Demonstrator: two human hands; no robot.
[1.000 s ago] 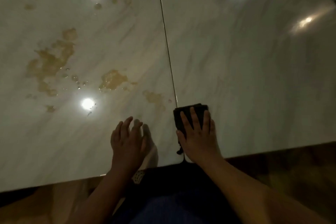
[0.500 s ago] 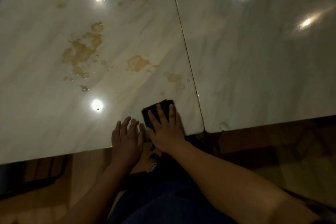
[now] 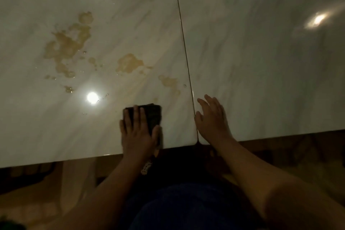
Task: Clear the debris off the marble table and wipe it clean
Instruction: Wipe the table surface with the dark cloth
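Observation:
The white marble table point(image 3: 261, 65) is two slabs that meet at a thin dark seam point(image 3: 183, 43). Brown spill stains point(image 3: 65, 46) spread over the left slab, with smaller patches point(image 3: 128, 62) nearer the seam. A dark folded cloth point(image 3: 154, 115) lies on the left slab by the near edge. My left hand point(image 3: 138, 132) rests flat on the cloth, fingers straight, thumb along its right side. My right hand point(image 3: 212, 119) lies just right of the seam on the right slab, fingers spread, holding nothing.
The table's near edge point(image 3: 93, 157) runs across just behind my wrists, with wooden floor point(image 3: 78, 177) below it. A dark slatted object point(image 3: 28, 175) sits under the table at the lower left. Ceiling lights glare off the wet marble point(image 3: 92, 97).
The cloth has passed from under my right hand to under my left hand. My right hand has moved right across the seam onto the right slab.

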